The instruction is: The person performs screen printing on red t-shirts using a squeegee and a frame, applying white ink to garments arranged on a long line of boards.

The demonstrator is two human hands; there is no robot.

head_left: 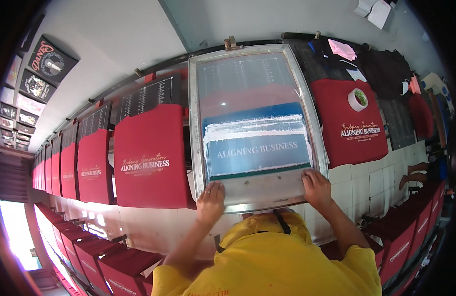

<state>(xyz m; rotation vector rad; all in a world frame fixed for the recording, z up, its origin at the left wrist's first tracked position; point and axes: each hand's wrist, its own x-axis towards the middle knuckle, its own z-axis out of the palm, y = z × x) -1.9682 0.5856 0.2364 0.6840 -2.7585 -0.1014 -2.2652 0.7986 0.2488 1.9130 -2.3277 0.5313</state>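
Observation:
A screen printing frame [193,123] with a metal rim lies over a board in the middle. Its mesh has a blue stencil area [257,145] with pale lettering, and a streaky band of white ink [255,127] crosses above it. Through the upper mesh a red shirt shows faintly. My left hand [210,200] grips the near left corner of the frame, fingers together on top. At the near right corner my right hand [316,187] holds the same frame, fingers curled over its edge. Both thumbs are mostly hidden.
Printed red shirts [151,153] lie on a row of boards to the left, another [354,138] on the right with a white tape roll [358,100] on it. Dark cloths [386,71] lie at the far right. More shirt-covered boards [122,271] stand behind me. Someone's bare feet [410,176] show at right.

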